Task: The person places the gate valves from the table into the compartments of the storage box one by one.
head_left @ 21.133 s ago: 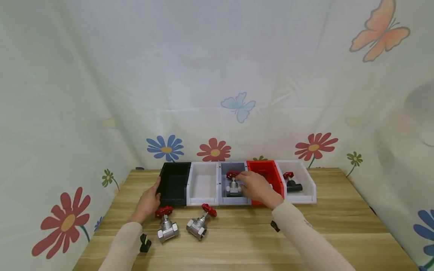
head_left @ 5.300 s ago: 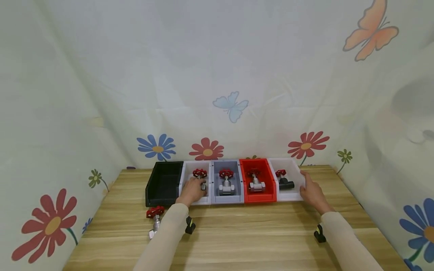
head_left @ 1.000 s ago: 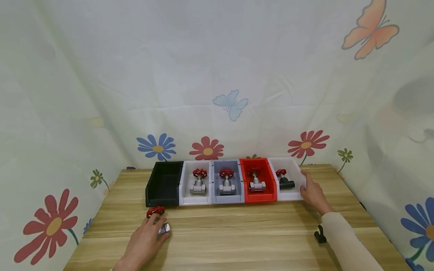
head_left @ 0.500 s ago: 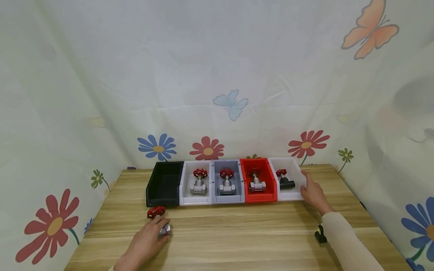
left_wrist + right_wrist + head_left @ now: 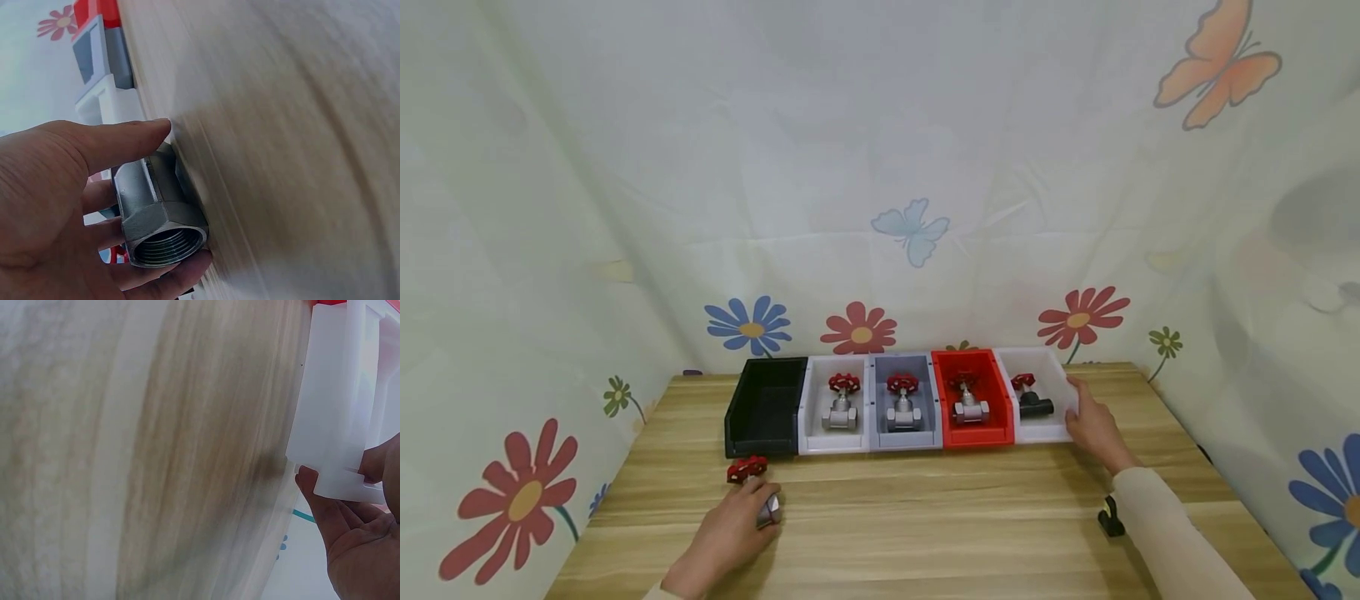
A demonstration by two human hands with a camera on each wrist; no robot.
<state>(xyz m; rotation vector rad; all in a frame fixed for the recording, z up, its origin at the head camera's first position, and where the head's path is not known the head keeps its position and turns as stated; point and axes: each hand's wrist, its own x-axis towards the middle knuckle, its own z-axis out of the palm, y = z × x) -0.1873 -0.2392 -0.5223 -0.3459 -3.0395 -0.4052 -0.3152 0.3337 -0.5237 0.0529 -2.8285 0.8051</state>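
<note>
At the table's left front, my left hand [image 5: 730, 530] holds the metal body of a gate valve [image 5: 770, 510], its red handwheel pointing at the black bin. In the left wrist view the fingers curl under the threaded valve body [image 5: 156, 206], and the thumb lies along its upper side. The valve appears to rest on the wood. My right hand [image 5: 1097, 427] grips the right wall of the end white bin [image 5: 1047, 433]. In the right wrist view its thumb goes inside that white bin [image 5: 337, 394] while the other fingers stay outside.
A row of bins stands along the back: a black bin [image 5: 763, 446] with nothing seen inside, a white bin [image 5: 833, 444], a grey bin [image 5: 906, 442] and a red bin [image 5: 977, 437], each of these three with a metal valve. The end bin holds a black-bodied valve [image 5: 1036, 405].
Since 21.1 s ago one table valve has gone into the left white bin; my right hand moved to the end bin. Since 5.3 s ago my left hand left that valve and took the remaining one.
</note>
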